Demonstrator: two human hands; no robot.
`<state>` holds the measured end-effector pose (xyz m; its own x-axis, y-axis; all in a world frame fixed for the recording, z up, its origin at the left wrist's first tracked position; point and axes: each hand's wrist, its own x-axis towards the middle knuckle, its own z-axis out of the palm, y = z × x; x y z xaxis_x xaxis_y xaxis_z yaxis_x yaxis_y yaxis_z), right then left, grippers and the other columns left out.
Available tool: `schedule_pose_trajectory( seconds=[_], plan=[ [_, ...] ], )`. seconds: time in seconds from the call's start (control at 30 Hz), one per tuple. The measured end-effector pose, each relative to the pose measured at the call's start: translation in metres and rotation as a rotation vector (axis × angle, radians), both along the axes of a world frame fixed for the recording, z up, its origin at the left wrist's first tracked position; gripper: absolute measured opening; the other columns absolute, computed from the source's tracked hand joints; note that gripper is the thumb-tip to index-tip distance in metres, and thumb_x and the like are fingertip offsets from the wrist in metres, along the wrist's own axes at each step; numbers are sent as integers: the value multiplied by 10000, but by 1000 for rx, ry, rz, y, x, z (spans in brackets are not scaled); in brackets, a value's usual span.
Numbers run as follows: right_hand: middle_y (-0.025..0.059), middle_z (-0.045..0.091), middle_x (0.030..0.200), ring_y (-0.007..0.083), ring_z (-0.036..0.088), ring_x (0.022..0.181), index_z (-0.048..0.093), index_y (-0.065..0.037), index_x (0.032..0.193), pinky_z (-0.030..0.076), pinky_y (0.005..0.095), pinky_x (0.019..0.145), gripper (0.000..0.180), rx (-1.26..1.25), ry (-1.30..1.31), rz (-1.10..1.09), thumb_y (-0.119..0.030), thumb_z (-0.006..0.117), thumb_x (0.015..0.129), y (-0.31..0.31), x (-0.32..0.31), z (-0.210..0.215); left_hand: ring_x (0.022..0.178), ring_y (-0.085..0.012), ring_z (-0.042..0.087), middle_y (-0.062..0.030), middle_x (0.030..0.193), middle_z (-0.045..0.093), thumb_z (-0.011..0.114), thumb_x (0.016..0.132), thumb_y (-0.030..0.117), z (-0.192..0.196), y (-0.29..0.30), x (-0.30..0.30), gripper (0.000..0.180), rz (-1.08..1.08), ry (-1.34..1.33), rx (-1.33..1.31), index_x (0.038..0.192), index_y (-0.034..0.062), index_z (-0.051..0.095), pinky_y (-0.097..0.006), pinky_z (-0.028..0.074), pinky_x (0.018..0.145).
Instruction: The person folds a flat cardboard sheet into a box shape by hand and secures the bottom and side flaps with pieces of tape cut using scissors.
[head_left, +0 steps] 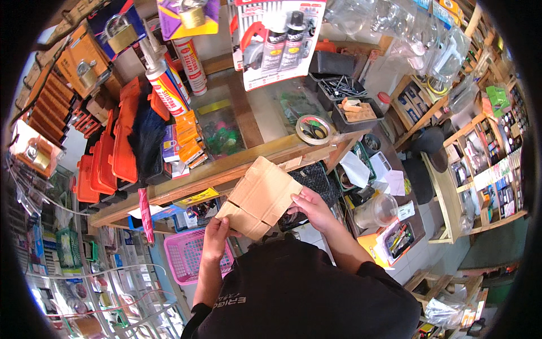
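Between my two hands is a flat piece of brown cardboard (261,195), creased across its lower part and tilted in front of my chest. My left hand (216,237) pinches its lower left corner, thumb on top. At its right edge my right hand (312,208) grips it between thumb and fingers; some of those fingers are hidden behind the board. The cardboard's far corner overlaps the wooden front edge of a glass-topped counter (237,152).
A tape roll (314,130) lies on the counter's right corner, near black trays of screws (341,87). Orange cases (125,148), a black-bristled duster (148,135) and sealant tubes (167,85) crowd the left. Below hangs a pink basket (183,257); a clear jar (375,212) stands right.
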<state>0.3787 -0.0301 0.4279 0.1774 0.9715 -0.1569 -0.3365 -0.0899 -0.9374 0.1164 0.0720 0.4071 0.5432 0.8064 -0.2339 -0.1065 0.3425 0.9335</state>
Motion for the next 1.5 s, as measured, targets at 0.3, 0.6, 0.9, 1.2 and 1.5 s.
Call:
schedule_pose_trajectory(
  seconds=[0.3, 0.6, 0.9, 1.2, 1.5],
  plan=[
    [84, 619, 1021, 163, 586, 944, 577, 2, 1114, 474, 284, 805, 229, 220, -333, -105, -93, 529, 911, 1, -13, 32, 1008, -237, 590, -120, 1169, 545, 524, 930, 217, 4, -6, 6, 397, 18, -26, -54, 1252, 17, 405, -329, 527, 692],
    [117, 600, 1096, 293, 580, 1052, 685, -72, 994, 472, 369, 912, 308, 630, -886, -193, 91, 591, 750, -2, -27, 32, 1121, -294, 528, -188, 1270, 469, 596, 868, 293, 56, -23, 12, 755, -139, -489, -230, 1423, 29, 158, -431, 533, 798],
    [141, 591, 1064, 297, 580, 1066, 636, -16, 1009, 472, 363, 905, 327, 621, -835, -211, 111, 593, 711, -14, -34, 38, 966, -203, 609, -144, 1180, 537, 534, 822, -4, 47, -22, 2, 658, -100, -554, -301, 1393, 31, 211, -302, 555, 728],
    [150, 565, 1051, 233, 589, 876, 595, 23, 980, 467, 303, 834, 205, 498, -621, -285, 73, 516, 799, -24, -28, 34, 955, -190, 609, -132, 1146, 568, 486, 798, -64, 36, -26, 2, 694, -55, -471, -245, 1411, 43, 177, -306, 526, 741],
    [13, 500, 557, 159, 475, 473, 640, -46, 805, 490, 437, 836, 88, 787, -871, 88, -41, 615, 721, -25, -35, 80, 986, -189, 587, -133, 1192, 559, 484, 812, -72, 37, -31, 4, 696, -66, -426, -156, 1420, 46, 168, -304, 480, 821]
  ],
)
